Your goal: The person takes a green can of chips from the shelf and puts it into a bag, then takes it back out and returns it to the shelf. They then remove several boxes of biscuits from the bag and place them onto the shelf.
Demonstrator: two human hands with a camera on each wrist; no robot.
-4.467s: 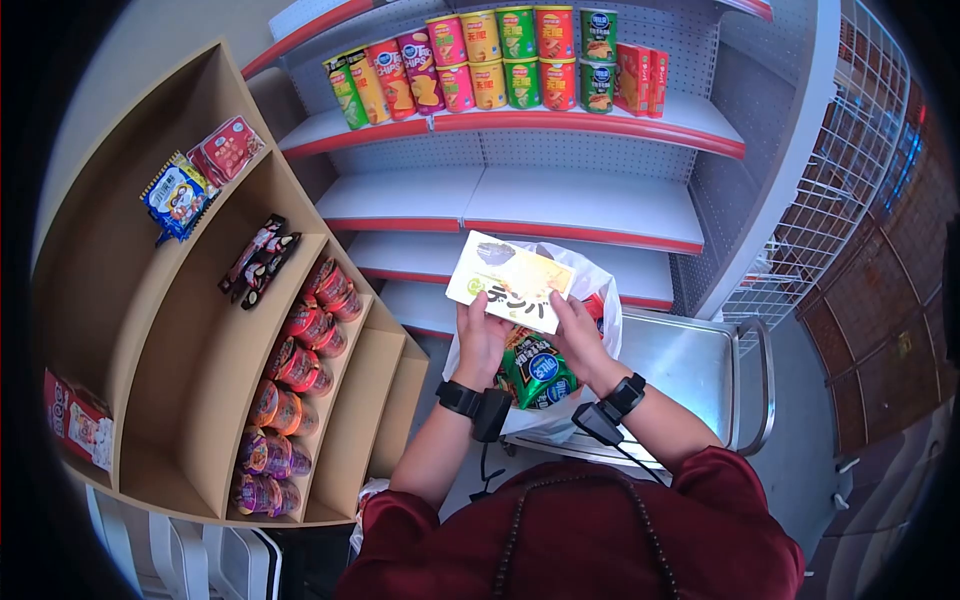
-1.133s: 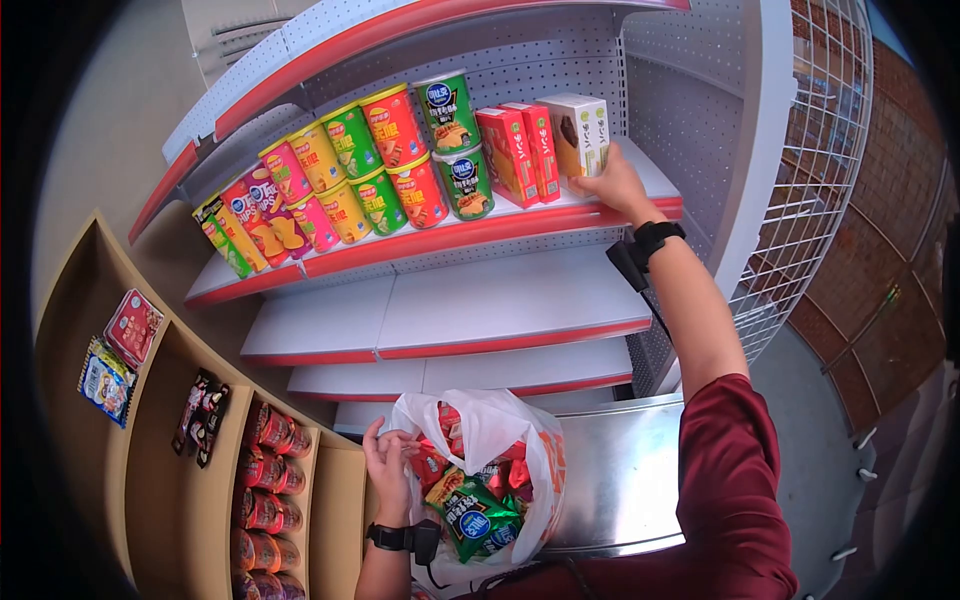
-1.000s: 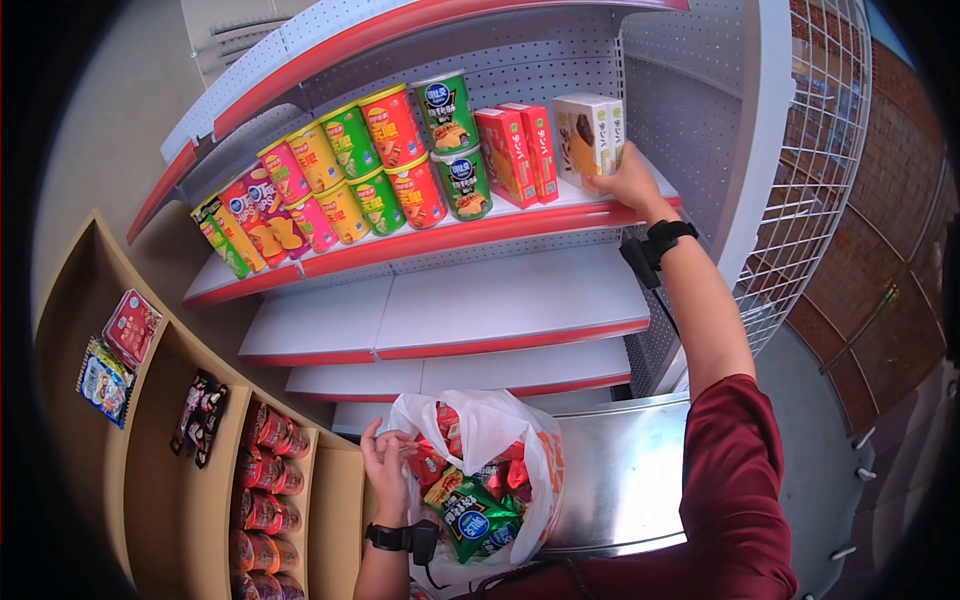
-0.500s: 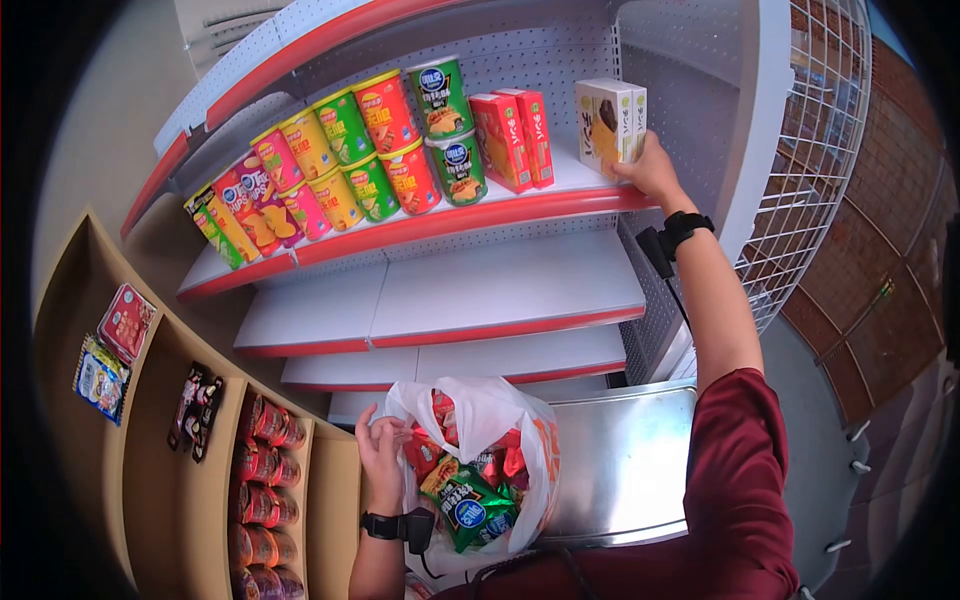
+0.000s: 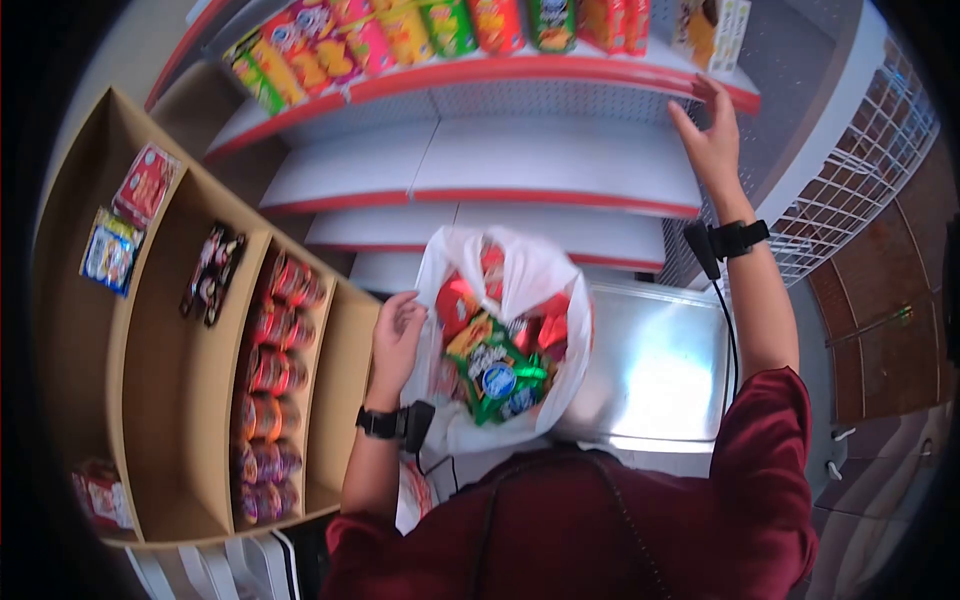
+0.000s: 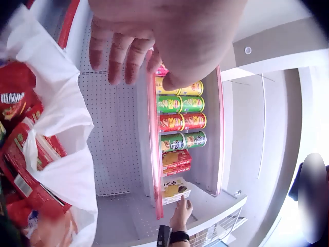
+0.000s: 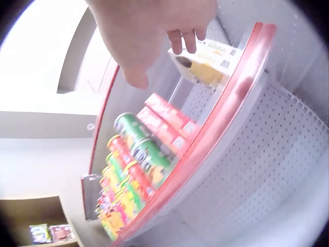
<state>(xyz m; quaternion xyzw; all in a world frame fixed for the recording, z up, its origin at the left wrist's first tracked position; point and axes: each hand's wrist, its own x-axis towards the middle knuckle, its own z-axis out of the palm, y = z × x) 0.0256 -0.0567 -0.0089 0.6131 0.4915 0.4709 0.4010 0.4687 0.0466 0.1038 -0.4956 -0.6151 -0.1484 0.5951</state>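
My right hand (image 5: pixel 712 145) is spread, just in front of the red shelf edge and below two white snack boxes (image 5: pixel 712 35). In the right wrist view its fingers stand apart from these boxes (image 7: pixel 205 64), which sit upright at the shelf's right end. Nothing is in that hand. My left hand (image 5: pixel 396 345) hangs loosely with bent fingers, beside the left rim of a white plastic bag (image 5: pixel 575 390). A green snack packet (image 5: pixel 500 375) lies on top in the bag, among red packets. The left wrist view shows the left hand (image 6: pixel 169 36) holding nothing.
Red boxes (image 7: pixel 164 126) and stacked chip canisters (image 6: pixel 172 122) fill the shelf left of the white boxes. The bag rests by a metal cart (image 5: pixel 655 370). A brown shelf unit (image 5: pixel 180 400) with cup noodles (image 5: pixel 272 370) stands left; a wire rack (image 5: pixel 850 170) borders the right.
The white snack box, earlier in both hands above the bag, went to the shelf. My right hand slid the boxes rightward, let go and drew back. The head view has tilted down.
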